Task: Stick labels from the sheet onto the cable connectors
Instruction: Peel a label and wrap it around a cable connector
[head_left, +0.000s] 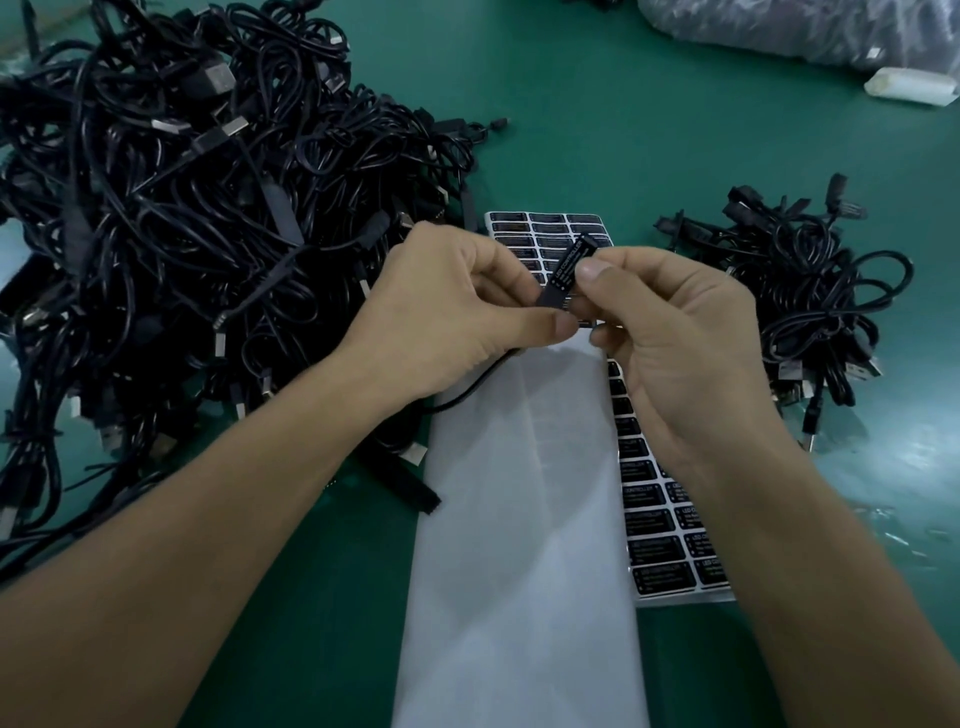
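A slim black cable connector (567, 270) with a black label reading LED CONTROLLER on it is held up over the middle of the table. My left hand (457, 312) pinches its lower end between thumb and fingers, and its cable trails down under that hand. My right hand (675, 332) pinches the connector's upper half, thumb tip on the label. Below lies the label sheet (660, 525) with rows of black labels, partly hidden by my hands and by a white backing strip (524, 519).
A big tangle of black cables (197, 218) fills the left of the green table (597, 130). A smaller bundle of cables (810, 301) lies at the right. A clear plastic bag (789, 26) and a white roll (909, 85) sit at the far right back.
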